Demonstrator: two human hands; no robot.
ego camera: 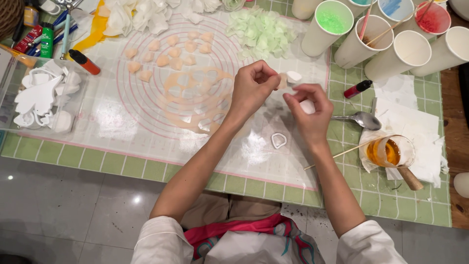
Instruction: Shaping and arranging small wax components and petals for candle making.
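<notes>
— Over the middle of the mat, what are the hands doing?

— From the head view, the left hand (251,88) has its fingers (266,80) pinched on a small peach petal (282,81), held above the clear silicone mat (122,122). The right hand (310,110) is curled, fingers closed round a small white cutter (307,106). The two hands are near each other but apart.

— And what lies around them?

— A white heart-shaped cutter (278,140) lies on the mat just below the hands. A peach rolled sheet (195,100) with cut-out holes lies left of the left hand, with cut peach petals (168,51) beyond it. Pale green petals (259,29) are heaped at the far edge, beside paper cups (371,36). Right of the right hand lie a metal spoon (359,120) and a small pan of amber liquid (391,152) on the green-checked worktop (391,205).
</notes>
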